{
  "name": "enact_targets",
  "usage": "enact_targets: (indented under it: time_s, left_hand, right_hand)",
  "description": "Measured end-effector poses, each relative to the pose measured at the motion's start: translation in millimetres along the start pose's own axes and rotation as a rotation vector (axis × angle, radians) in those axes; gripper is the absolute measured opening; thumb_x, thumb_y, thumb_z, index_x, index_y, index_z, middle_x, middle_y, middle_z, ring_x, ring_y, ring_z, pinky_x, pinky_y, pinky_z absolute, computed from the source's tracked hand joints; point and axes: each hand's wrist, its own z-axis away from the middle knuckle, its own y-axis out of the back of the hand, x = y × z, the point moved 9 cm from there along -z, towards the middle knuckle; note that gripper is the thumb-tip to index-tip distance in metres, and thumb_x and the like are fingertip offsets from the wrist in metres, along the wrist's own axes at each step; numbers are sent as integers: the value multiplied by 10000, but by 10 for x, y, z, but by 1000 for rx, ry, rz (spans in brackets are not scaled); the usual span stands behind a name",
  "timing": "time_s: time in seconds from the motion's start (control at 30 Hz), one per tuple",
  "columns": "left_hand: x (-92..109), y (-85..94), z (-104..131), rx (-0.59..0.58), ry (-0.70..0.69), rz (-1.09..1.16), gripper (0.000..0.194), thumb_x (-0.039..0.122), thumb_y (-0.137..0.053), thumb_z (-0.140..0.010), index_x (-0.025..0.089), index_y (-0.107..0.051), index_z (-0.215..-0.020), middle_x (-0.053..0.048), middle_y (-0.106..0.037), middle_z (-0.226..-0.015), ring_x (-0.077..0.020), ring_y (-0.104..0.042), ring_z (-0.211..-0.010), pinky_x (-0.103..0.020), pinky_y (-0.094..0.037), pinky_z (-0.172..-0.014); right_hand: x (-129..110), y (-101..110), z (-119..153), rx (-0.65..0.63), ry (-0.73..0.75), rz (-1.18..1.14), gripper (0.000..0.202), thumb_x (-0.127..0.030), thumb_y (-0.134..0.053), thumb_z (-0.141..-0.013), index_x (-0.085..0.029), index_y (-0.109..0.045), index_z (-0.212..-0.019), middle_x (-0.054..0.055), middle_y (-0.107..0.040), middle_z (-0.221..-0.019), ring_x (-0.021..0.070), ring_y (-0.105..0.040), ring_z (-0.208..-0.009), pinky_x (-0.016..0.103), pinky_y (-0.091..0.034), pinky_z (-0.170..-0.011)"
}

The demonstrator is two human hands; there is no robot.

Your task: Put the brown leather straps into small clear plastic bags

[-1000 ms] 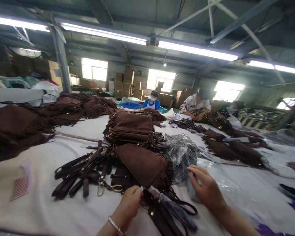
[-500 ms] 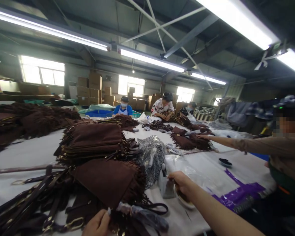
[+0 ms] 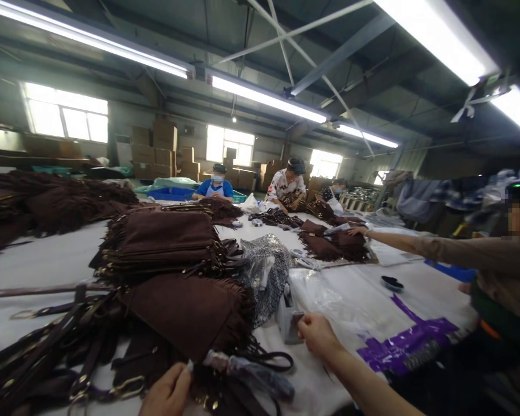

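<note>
The left hand (image 3: 169,388) pinches a pale bit (image 3: 190,366) beside a wrapped piece (image 3: 262,377), by the bench's (image 3: 47,260) near edge. The right hand (image 3: 321,335), fingers curled, meets the grey box (image 3: 287,322); whether it grips anything cannot be told. A second ago it was more open, so work now centres there. Beyond lie the bag (image 3: 186,309) and stack (image 3: 169,234). The view has swung right, bringing in a co-worker's arm (image 3: 409,242) over the bench's right edge.
</note>
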Motion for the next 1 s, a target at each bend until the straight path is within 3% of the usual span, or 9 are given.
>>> enact_targets:
  time_s: [0.13, 0.2, 0.3, 0.4, 0.5, 0.6, 0.7, 0.9, 1.0]
  left_hand:
    - [146, 46, 93, 12, -8, 27, 362, 465, -363, -862, 219, -532, -658, 9, -578, -651, -190, -535, -678, -256, -378, -624]
    - [245, 94, 153, 54, -37, 60, 352, 447, -367, -877, 216, -522, -661, 10, -564, -651, -177, -509, -659, -254, -364, -612]
    - [356, 123, 219, 83, -94, 80, 338, 408, -364, -905, 210, -506, -671, 8, -557, -664, -161, -490, -653, -253, -352, -617]
    - [383, 144, 268, 117, -121, 33, 323, 361, -356, -927, 208, -495, -679, 5, -555, -663, -152, -490, -640, -257, -334, -610]
    - [404, 159, 324, 148, -165, -47, 306, 321, -339, -944, 204, -519, -726, -14, -580, -694, -157, -515, -655, -269, -341, -625]
    - [413, 162, 380, 165, -203, -134, 305, 303, -331, -953, 201, -550, -767, -40, -611, -742, -170, -552, -694, -279, -369, -648]
    - [401, 174, 417, 200, -224, -230, 297, 272, -327, -954, 202, -568, -794, -58, -634, -784, -187, -580, -724, -291, -396, -653]
    - [360, 155, 421, 275, -277, -322, 259, 217, -322, -944, 197, -554, -829, -74, -648, -800, -214, -620, -742, -319, -464, -663]
    - [286, 162, 417, 330, -257, -282, 205, 242, -339, -942, 178, -532, -968, -80, -669, -802, -227, -650, -724, -326, -491, -633]
  right_hand:
    - [-166, 126, 82, 59, 148, 173, 205, -129, -504, -718, -187, -550, -527, 36, -623, -602, 163, -566, -642, 258, -351, -616]
    - [-283, 59, 252, 6, 214, 219, 224, -137, -519, -725, -191, -544, -509, 33, -620, -586, 163, -558, -633, 262, -349, -624]
    - [-575, -333, 630, -257, 332, 178, 244, -207, -517, -774, -197, -591, -541, 9, -629, -553, 136, -547, -568, 233, -352, -565]
    - [-927, -840, 986, -507, 308, -24, 260, -312, -501, -808, -184, -618, -614, -11, -619, -531, 100, -476, -442, 209, -314, -445]
    - [-1353, -1318, 1172, -620, 315, -159, 251, -321, -512, -787, -173, -611, -610, -23, -603, -510, 78, -429, -384, 192, -294, -392]
    - [-1627, -1671, 1162, -600, 297, -122, 233, -252, -519, -747, -169, -602, -545, -24, -585, -469, 68, -415, -361, 181, -288, -371]
    - [-1719, -1866, 1110, -553, 256, -39, 248, -193, -511, -714, -168, -592, -481, -23, -550, -411, 71, -401, -330, 187, -278, -348]
    - [-1772, -1909, 1046, -472, 294, 75, 240, -123, -540, -624, -171, -601, -397, -11, -530, -356, 87, -466, -358, 186, -291, -363]
    - [-1735, -1930, 998, -457, 256, 94, 227, -129, -538, -608, -179, -599, -395, -11, -525, -341, 91, -445, -323, 191, -278, -331]
